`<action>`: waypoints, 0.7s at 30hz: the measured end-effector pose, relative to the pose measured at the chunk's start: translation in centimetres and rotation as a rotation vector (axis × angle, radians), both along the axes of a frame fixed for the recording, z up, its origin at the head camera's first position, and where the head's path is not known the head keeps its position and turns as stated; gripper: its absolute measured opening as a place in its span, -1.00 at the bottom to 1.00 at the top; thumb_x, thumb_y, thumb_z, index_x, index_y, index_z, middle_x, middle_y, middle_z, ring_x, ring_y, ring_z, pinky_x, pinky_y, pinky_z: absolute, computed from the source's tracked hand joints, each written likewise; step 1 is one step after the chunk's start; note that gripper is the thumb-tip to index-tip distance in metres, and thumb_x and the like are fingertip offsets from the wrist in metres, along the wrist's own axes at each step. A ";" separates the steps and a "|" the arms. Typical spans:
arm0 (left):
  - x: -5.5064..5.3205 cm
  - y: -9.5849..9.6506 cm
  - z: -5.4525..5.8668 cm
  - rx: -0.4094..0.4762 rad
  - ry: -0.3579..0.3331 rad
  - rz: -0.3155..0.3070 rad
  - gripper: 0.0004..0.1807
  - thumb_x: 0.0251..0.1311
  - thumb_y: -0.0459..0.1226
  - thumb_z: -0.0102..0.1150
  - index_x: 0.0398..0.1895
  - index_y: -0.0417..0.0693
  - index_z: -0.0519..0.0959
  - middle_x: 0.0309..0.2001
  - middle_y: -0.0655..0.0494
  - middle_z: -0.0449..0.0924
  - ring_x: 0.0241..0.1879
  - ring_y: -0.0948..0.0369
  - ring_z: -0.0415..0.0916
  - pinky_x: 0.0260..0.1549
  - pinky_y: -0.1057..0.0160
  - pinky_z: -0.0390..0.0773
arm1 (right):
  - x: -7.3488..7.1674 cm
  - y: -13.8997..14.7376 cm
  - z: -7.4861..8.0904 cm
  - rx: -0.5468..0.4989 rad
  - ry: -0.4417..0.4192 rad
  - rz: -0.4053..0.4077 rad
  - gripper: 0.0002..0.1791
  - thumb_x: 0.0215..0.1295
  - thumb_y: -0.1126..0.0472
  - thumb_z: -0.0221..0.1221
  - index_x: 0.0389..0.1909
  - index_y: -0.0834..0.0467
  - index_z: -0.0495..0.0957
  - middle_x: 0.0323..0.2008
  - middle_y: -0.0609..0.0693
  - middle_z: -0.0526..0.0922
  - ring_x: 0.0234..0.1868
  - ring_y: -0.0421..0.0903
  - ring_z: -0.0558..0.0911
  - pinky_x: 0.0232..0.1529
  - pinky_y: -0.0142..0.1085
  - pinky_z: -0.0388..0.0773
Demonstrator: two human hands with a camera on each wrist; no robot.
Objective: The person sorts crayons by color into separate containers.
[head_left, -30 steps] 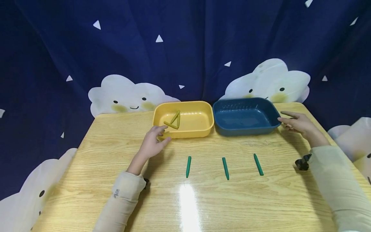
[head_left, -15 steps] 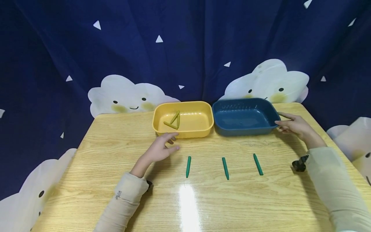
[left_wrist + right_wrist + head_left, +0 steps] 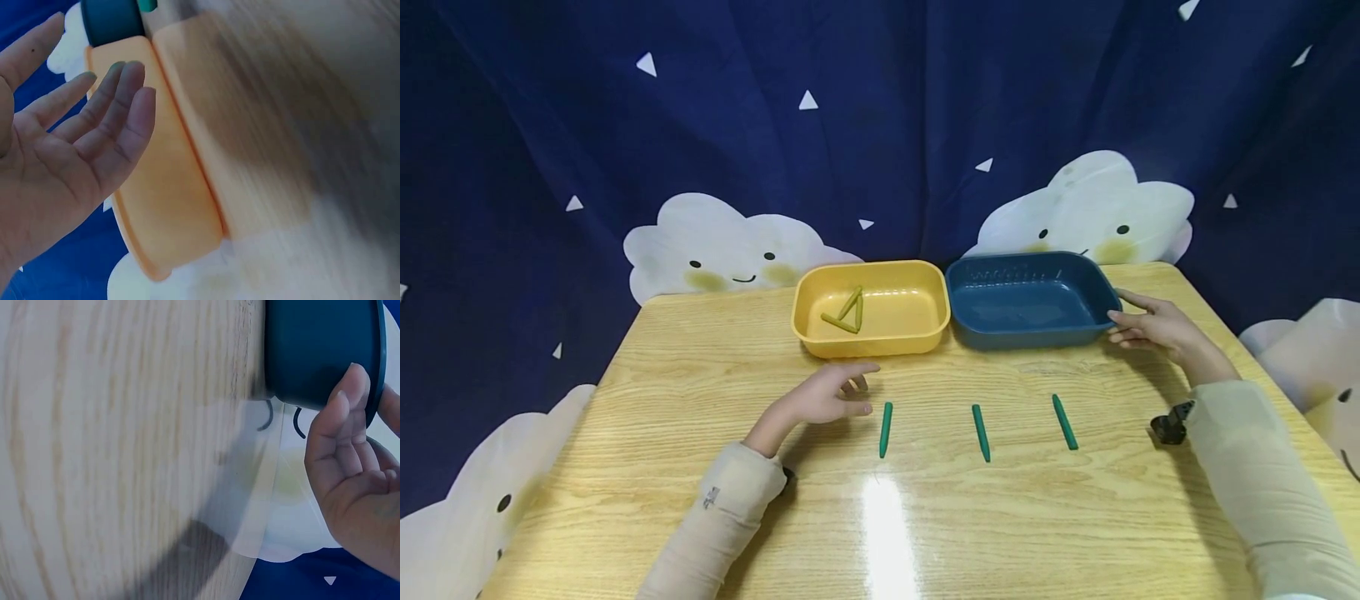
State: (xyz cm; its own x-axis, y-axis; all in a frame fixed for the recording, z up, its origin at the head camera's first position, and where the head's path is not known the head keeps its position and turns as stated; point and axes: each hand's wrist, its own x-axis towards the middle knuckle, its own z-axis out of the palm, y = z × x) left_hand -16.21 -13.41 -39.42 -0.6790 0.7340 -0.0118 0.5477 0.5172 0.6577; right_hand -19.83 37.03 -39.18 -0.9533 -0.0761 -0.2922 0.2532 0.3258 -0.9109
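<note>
One empty, relaxed left hand (image 3: 822, 395); right hand (image 3: 1163, 327) gripping blue tray (image 3: 1026, 339).
Pinching the leftmost green crayon (image 3: 885, 430) mid-length should balance it.

L bin (image 3: 917, 315) beside R bin (image 3: 1022, 337), back of tbl (image 3: 1015, 533); 3 crayons (image 3: 838, 322) in L bin, 3 loose crayons (image 3: 981, 433) in front.
</note>
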 end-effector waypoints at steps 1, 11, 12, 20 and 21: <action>0.0 0.2 -0.1 -0.015 0.001 -0.017 -0.36 0.10 -0.26 0.23 0.22 -0.34 0.28 -0.16 -0.17 0.53 -0.20 0.03 0.52 -0.18 0.13 0.50 | 0.0 0.0 0.0 -0.001 -0.003 0.002 -0.12 0.30 0.06 0.05 0.39 0.26 -0.31 -0.45 -0.17 0.62 -0.41 -0.16 0.65 -0.37 -0.34 0.57; -0.1 1.7 -1.1 -0.147 -0.058 -0.103 -0.31 0.06 -0.18 0.28 0.24 -0.27 0.29 -0.14 -0.09 0.55 -0.32 0.22 0.48 -0.27 0.28 0.47 | -0.1 -0.1 0.0 -0.024 -0.044 -0.011 -0.11 0.31 0.07 0.04 0.39 0.19 -0.36 -0.47 -0.13 0.62 -0.40 -0.17 0.65 -0.35 -0.34 0.57; 0.0 1.8 -1.1 -0.154 -0.060 -0.105 -0.32 0.07 -0.19 0.27 0.23 -0.26 0.30 -0.14 -0.08 0.55 -0.34 0.24 0.47 -0.27 0.29 0.47 | 0.0 -0.1 0.0 -0.018 -0.042 -0.009 -0.11 0.31 0.07 0.04 0.39 0.20 -0.36 -0.47 -0.13 0.62 -0.40 -0.17 0.65 -0.35 -0.35 0.57; -0.7 2.3 -1.2 -0.127 -0.101 -0.182 -0.54 -0.01 -0.48 0.24 0.04 -0.33 0.46 -0.36 0.01 0.48 -0.46 0.27 0.31 -0.43 0.38 0.39 | 0.0 -0.2 0.2 0.001 -0.036 0.001 -0.11 0.31 0.05 0.04 0.39 0.21 -0.35 -0.47 -0.12 0.63 -0.40 -0.16 0.65 -0.34 -0.34 0.57; -0.8 2.3 -1.2 -0.128 -0.103 -0.185 -0.57 -0.02 -0.50 0.23 0.01 -0.31 0.48 -0.38 0.02 0.47 -0.47 0.27 0.30 -0.43 0.39 0.39 | 0.0 -0.2 0.2 0.002 -0.037 0.000 -0.11 0.31 0.05 0.04 0.39 0.21 -0.35 -0.47 -0.12 0.63 -0.40 -0.16 0.65 -0.34 -0.34 0.57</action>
State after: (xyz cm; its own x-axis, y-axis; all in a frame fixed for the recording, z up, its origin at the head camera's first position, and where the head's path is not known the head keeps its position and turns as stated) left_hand -17.01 -11.07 -40.65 -0.5239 0.8336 -0.1750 0.5743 0.4974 0.6503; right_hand -19.85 36.87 -39.01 -0.9419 -0.0755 -0.3272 0.2865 0.3276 -0.9003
